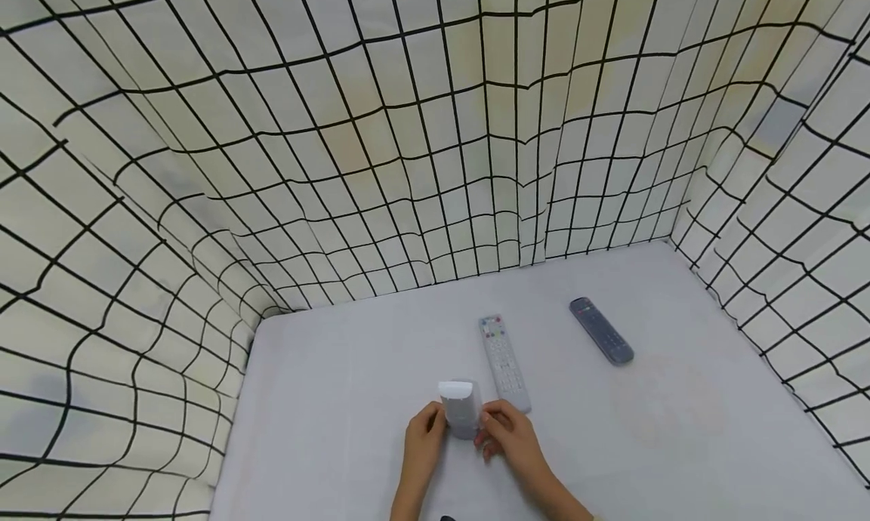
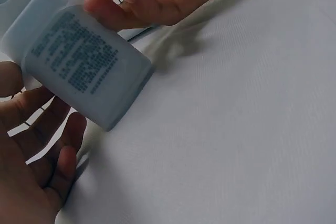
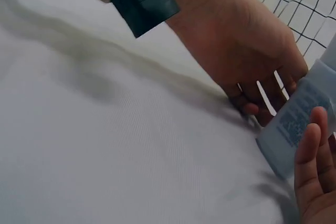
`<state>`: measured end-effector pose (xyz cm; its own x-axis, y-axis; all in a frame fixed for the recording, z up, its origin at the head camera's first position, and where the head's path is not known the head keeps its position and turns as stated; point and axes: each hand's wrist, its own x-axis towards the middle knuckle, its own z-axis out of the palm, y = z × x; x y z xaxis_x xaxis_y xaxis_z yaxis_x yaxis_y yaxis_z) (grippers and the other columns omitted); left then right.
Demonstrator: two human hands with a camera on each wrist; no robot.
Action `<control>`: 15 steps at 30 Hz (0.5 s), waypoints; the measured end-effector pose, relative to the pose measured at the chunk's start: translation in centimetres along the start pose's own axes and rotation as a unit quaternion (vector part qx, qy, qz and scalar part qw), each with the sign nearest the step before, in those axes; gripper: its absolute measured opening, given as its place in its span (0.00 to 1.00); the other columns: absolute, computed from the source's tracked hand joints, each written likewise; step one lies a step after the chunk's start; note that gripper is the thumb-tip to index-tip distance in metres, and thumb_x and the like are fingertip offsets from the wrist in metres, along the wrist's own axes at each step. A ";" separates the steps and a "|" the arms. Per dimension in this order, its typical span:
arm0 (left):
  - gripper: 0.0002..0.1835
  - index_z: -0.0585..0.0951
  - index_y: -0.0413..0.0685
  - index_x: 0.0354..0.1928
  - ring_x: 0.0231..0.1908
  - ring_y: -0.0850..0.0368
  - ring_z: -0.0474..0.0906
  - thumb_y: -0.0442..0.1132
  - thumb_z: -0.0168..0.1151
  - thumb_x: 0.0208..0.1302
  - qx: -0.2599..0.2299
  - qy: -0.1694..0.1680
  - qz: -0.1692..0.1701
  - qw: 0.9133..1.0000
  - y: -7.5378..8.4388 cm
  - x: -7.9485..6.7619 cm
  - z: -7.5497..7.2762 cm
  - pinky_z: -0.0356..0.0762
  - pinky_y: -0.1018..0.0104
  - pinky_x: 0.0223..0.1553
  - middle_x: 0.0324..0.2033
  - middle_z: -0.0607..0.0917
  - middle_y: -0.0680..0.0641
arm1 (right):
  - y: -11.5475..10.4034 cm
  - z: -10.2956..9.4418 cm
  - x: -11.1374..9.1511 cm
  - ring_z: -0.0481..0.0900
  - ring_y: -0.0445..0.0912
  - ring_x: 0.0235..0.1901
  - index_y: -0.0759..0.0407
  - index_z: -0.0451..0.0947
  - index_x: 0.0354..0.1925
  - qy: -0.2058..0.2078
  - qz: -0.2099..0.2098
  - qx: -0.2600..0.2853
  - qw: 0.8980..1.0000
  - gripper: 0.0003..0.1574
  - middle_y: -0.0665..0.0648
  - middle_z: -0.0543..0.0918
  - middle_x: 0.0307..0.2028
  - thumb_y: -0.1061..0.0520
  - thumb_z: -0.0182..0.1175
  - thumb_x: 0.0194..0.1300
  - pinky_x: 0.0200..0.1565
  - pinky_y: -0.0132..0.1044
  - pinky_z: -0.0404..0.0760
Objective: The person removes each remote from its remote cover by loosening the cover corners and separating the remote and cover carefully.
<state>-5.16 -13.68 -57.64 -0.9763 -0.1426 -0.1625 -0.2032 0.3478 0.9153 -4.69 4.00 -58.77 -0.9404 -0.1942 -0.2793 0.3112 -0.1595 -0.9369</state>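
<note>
A white, flat-sided bottle (image 1: pixel 461 415) with a wide cap stands roughly upright between my two hands. Small dark print covers the face toward me, plain in the left wrist view on the bottle (image 2: pixel 79 59). My left hand (image 1: pixel 423 439) holds its left side, with thumb and fingers near the neck. On the right side, my right hand (image 1: pixel 514 436) pinches the bottle's edge between thumb and fingers. Whether the base touches the table I cannot tell. Just beyond my right hand lies a pale grey remote control (image 1: pixel 504 362) with coloured buttons at its far end.
A dark remote control (image 1: pixel 601 331) lies farther back on the right. The white-covered table (image 1: pixel 326 400) ends at a white curtain with a black grid (image 1: pixel 408 166), which encloses the back and both sides. A small dark object (image 1: pixel 447 518) shows at the bottom edge.
</note>
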 end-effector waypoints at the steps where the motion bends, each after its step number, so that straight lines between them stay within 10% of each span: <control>1: 0.10 0.82 0.45 0.36 0.32 0.64 0.71 0.40 0.55 0.71 -0.007 -0.005 -0.002 1.000 0.0 -0.1 0.0 0.70 0.74 0.36 0.31 0.81 0.50 | -0.1 0.0 -0.1 0.83 0.44 0.29 0.67 0.72 0.52 0.002 0.008 0.022 1.000 0.22 0.60 0.85 0.34 0.52 0.60 0.69 0.29 0.35 0.83; 11: 0.23 0.82 0.45 0.52 0.52 0.55 0.79 0.54 0.48 0.74 0.001 -0.093 -0.038 0.995 0.3 -0.5 -0.9 0.78 0.61 0.54 0.51 0.85 0.47 | 0.1 -1.0 0.0 0.81 0.42 0.32 0.67 0.71 0.61 -0.036 0.018 0.031 0.999 0.29 0.52 0.85 0.35 0.50 0.59 0.70 0.33 0.34 0.82; 15: 0.20 0.83 0.46 0.47 0.44 0.59 0.76 0.53 0.49 0.74 0.004 -0.102 -0.041 0.994 0.3 -0.3 -1.2 0.75 0.67 0.46 0.41 0.84 0.50 | 0.0 -1.1 0.0 0.82 0.41 0.30 0.72 0.73 0.57 -0.058 0.007 -0.018 0.998 0.29 0.55 0.84 0.30 0.48 0.57 0.71 0.31 0.33 0.82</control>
<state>-4.83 -14.60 -56.87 -0.9509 0.0198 -0.3090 -0.2828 0.3510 0.8927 -4.84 5.06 -59.01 -0.9136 -0.3062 -0.2675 0.3165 -0.1223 -0.9407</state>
